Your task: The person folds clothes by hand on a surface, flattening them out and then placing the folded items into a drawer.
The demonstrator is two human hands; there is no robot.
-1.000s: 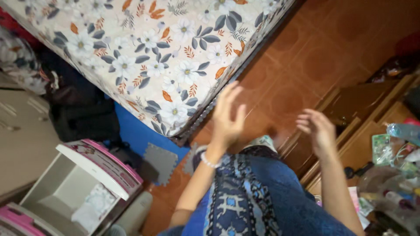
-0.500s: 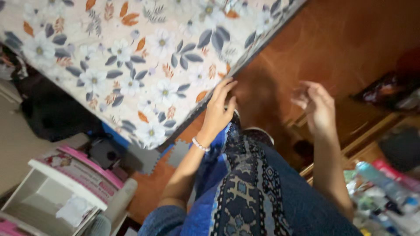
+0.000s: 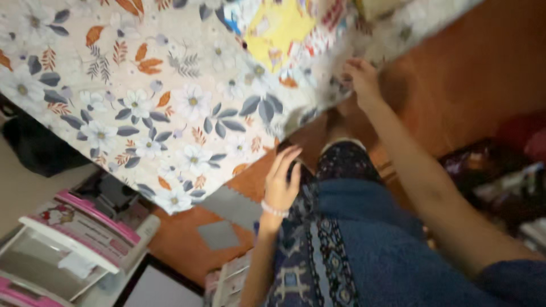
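1. Right hand (image 3: pixel 361 77) is reaching out to 1 o'clock, fingers curled at the edge of the floral-print mattress sheet with white flowers and orange leaves (image 3: pixel 170 108); it is probably pinching the fabric there, but blur is hiding the grip, so I cannot tell for sure.
2. Left hand (image 3: pixel 281 182) is hanging open near centre, fingers spread and holding nothing, just beside the sheet's lower edge, not clearly touching it.
3. The sheet is covering the bed from 9 to 1 o'clock; its near corner is pointing down toward 7 o'clock over the floor.
4. A yellow printed patch (image 3: pixel 281 25) is lying on the bed at 12 o'clock, near the right hand.
5. Blue patterned skirt (image 3: pixel 352 244) is filling 5 to 6 o'clock, crowding the gap between the bed and the person.
6. Grey puzzle-edge foam mat tiles (image 3: pixel 227 219) are lying on the orange-brown tiled floor (image 3: pixel 472 74) at 6 to 7 o'clock.
7. White and pink plastic drawer unit (image 3: pixel 74 239) is standing at 8 o'clock, near the bed corner.
8. Dark cluttered items are sitting at 3 o'clock, too blurred to name.
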